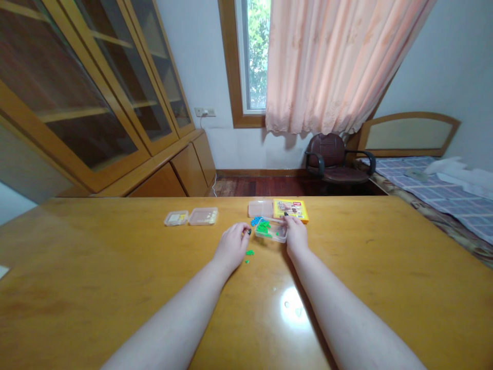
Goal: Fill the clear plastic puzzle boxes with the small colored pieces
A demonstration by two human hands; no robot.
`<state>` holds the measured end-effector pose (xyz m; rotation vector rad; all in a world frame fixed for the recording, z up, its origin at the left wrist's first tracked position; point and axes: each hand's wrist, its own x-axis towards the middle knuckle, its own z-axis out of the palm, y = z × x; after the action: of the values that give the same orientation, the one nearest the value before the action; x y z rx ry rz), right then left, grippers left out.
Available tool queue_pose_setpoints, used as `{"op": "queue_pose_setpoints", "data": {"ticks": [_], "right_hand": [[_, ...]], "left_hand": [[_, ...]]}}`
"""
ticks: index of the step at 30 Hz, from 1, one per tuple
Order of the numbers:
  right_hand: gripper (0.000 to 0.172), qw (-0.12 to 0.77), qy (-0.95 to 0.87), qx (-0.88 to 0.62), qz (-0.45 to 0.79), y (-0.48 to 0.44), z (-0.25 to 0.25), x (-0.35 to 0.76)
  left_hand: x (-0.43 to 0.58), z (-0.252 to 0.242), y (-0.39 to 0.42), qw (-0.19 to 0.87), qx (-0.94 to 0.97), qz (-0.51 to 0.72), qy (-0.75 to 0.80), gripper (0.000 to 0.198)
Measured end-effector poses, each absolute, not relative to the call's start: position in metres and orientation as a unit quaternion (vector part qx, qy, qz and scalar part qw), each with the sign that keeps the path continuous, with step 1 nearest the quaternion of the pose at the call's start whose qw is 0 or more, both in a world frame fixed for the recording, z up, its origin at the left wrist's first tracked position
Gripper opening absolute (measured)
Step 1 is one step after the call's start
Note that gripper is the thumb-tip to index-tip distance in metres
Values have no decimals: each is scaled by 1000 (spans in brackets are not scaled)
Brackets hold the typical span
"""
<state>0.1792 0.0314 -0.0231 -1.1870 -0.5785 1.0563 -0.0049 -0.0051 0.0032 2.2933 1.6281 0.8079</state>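
Note:
My right hand [296,236] grips the right end of a small clear plastic box [278,235], which looks slightly raised off the table. Green pieces [264,227] are heaped at the box's left side, with a small one near its right end. My left hand [233,245] is just left of the box, its fingers curled together; whatever they may hold is hidden. On the table below the left fingertips lie a few loose green pieces [250,252]. Blue pieces [256,221] show behind the box's left corner.
Behind the box are another clear container [260,208] and a yellow printed box [301,210]. Farther left, two clear containers [203,217] hold pale or yellow bits. The wooden table [115,288] has its far edge toward a brown office chair [327,154].

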Motion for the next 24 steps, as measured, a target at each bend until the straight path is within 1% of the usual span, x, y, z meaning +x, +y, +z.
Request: {"op": "queue_pose_setpoints", "data": {"ticks": [2, 4, 8, 10, 12, 15, 24], "right_hand": [[20, 672, -247, -524, 460, 33, -24, 180], [20, 675, -246, -523, 459, 33, -25, 180], [20, 671, -244, -524, 464, 32, -23, 179], [19, 673, -241, -521, 466, 31, -23, 179], [17, 678, -238, -515, 467, 32, -23, 179], [17, 681, -238, -513, 465, 34, -26, 179], [19, 672, -250, -528, 455, 33, -28, 180]], "left_hand": [[-5, 2, -5, 107, 788, 196, 574, 14], [-3, 3, -7, 99, 796, 134, 582, 16], [3, 6, -17, 87, 808, 77, 578, 30], [6, 9, -21, 88, 804, 51, 586, 29], [7, 10, -23, 90, 796, 29, 598, 23], [7, 9, -20, 88, 794, 16, 601, 17], [7, 5, -17, 78, 814, 39, 575, 19]]}}
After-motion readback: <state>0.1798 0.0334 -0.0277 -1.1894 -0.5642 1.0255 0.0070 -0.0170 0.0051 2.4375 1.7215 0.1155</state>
